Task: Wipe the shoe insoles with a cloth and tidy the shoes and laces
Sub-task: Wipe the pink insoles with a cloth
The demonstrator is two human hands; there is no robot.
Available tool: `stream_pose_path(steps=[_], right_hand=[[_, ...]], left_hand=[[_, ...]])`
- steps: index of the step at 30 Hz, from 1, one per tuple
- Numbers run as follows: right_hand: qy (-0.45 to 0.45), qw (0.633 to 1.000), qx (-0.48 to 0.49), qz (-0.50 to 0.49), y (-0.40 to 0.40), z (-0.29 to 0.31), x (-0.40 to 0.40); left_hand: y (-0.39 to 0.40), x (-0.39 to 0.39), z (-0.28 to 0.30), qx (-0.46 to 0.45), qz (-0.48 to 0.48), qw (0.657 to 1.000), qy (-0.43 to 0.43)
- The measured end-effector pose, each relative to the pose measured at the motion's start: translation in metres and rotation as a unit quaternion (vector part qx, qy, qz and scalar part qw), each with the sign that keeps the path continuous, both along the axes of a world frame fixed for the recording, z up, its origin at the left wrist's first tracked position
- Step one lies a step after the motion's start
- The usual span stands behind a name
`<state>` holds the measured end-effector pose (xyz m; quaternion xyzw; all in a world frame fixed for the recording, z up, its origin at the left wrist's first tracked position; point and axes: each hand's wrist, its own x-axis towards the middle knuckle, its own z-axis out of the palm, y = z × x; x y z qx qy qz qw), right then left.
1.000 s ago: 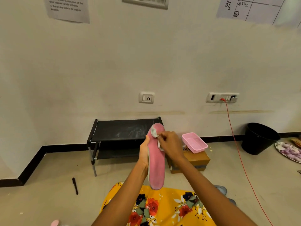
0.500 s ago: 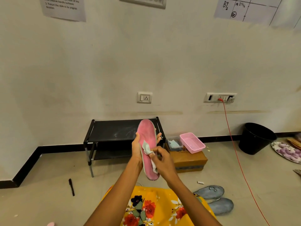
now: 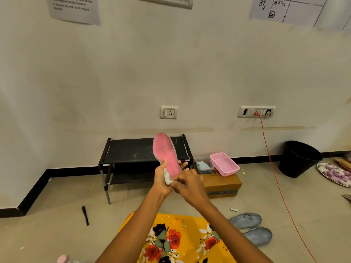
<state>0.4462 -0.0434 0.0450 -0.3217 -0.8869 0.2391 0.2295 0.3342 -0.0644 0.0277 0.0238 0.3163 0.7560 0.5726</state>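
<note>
My left hand (image 3: 161,178) grips the heel end of a pink insole (image 3: 165,151), which stands upright in front of me with its toe pointing up. At that lower end my right hand (image 3: 187,184) pinches a small pale green cloth (image 3: 168,178) against the insole. Two grey-blue insoles (image 3: 250,227) lie flat on the floor at the lower right. The tip of something pink (image 3: 61,259) shows at the bottom edge, too cut off to identify.
A low black shoe rack (image 3: 133,154) stands against the wall. Right of it a cardboard box (image 3: 222,184) carries a pink basket (image 3: 224,164) and a clear tub. A black bin (image 3: 298,158), a red cable (image 3: 273,168), a floral plate (image 3: 334,173) and a black pen (image 3: 85,215) are on the floor.
My right hand has drawn the cloth down the insole from its toe to its heel. My left hand's grip has shifted toward the heel, and more of the pink surface now shows.
</note>
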Motion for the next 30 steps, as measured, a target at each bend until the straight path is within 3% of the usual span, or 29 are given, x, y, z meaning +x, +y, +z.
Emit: stream_pose_path(steps=[5,12,17,25,30], right_hand=[[0.132,0.983,-0.066,-0.109,0.027,0.012,-0.003],[0.087,0.993,-0.082,0.024,-0.007,-0.005,0.008],[0.159,0.978,-0.070,-0.119,0.018,0.005,0.003],[0.129,0.980,-0.145,-0.050,-0.014,-0.001,-0.007],[0.174,0.959,-0.152,-0.162,0.018,0.010,-0.011]], left_hand=[[0.001,0.016,0.009,0.000,0.000,1.000,0.017],[-0.002,0.006,0.006,0.036,-0.010,0.999,-0.017],[0.001,0.007,0.012,0.009,-0.005,1.000,0.020],[0.002,0.002,0.006,0.013,0.016,1.000,0.017],[0.008,0.017,0.015,-0.008,-0.003,0.999,0.035]])
